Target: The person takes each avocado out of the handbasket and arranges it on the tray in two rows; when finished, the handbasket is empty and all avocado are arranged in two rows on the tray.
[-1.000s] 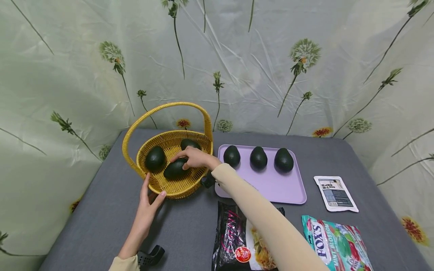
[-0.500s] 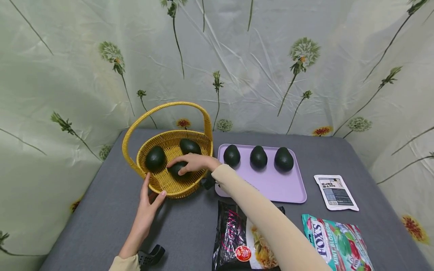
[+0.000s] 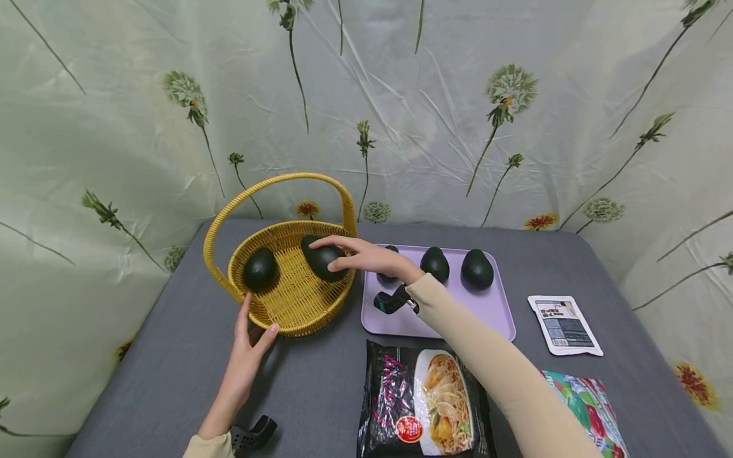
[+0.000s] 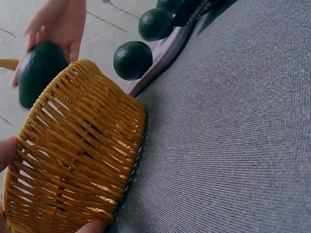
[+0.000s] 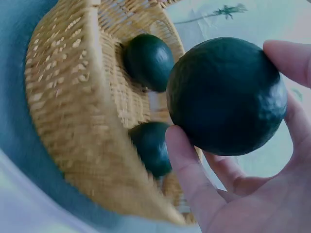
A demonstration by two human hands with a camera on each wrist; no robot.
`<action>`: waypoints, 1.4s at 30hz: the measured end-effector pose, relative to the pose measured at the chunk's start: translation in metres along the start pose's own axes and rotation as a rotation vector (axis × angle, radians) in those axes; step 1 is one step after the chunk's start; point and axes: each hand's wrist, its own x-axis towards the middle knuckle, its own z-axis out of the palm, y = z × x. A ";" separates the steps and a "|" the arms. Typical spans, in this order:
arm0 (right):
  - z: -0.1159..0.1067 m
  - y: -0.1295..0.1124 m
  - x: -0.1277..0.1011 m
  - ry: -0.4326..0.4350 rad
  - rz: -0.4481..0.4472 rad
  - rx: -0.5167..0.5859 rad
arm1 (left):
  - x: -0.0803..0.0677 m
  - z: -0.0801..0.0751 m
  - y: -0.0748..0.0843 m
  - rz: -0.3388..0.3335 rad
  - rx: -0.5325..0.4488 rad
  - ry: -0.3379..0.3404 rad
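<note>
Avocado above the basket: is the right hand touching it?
Touching. The right wrist view shows the right hand gripping the avocado, fingertips against opposite sides of it.

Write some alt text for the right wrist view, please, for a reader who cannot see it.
A right hand holds a dark green avocado close to the camera. Further left in the picture is a partly blurred wicker basket with two more avocados inside.

Blk pkt (image 3: 426,404): pink script (image 3: 390,385), red badge (image 3: 409,429), illeg. Wht pkt (image 3: 565,325): print too sm.
</note>
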 end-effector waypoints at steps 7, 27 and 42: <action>-0.019 0.007 -0.042 0.089 0.062 0.051 | -0.001 -0.001 -0.001 0.005 0.000 -0.010; 0.002 0.057 -0.113 0.181 0.175 0.093 | -0.002 -0.001 -0.002 0.009 -0.001 -0.007; 0.027 0.070 -0.113 0.213 0.250 0.055 | -0.001 -0.001 -0.001 0.017 0.003 -0.007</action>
